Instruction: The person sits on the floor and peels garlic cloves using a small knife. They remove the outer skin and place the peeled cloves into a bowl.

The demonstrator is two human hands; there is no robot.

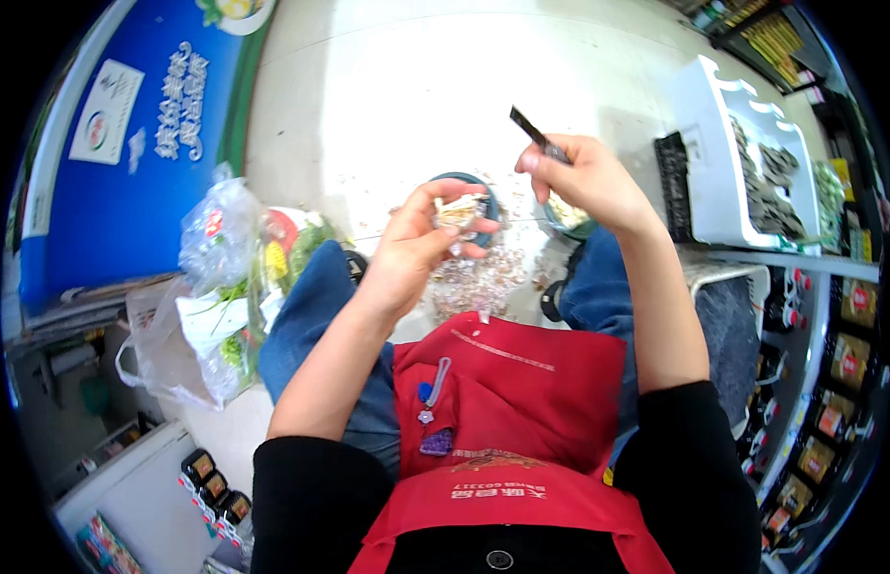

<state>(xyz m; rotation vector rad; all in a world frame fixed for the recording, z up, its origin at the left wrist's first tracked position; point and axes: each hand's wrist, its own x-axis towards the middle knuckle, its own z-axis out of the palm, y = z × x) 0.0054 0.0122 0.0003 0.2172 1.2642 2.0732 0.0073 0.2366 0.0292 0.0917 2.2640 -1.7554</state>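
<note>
My left hand (434,229) holds a partly peeled garlic bulb (459,212), its pale stem end and papery skin showing between the fingers. Up and to the right, my right hand (585,172) grips a small dark-bladed knife (535,133), the blade pointing up and left, away from the bulb. Behind my left hand is a dark teal basin (494,204), its contents mostly hidden. Below my right hand stands a green bowl (581,231) with pale peeled cloves (565,213). Loose garlic skins (477,287) lie scattered on the floor between my feet.
Plastic bags with vegetables (226,316) lie at my left, beside a blue printed panel (151,143). At my right are a white foam box (710,158) holding grey-brown produce, a black crate (673,186), a pale-rimmed stool (732,344) and shelves of bottles (818,416). A red apron (517,402) covers my lap.
</note>
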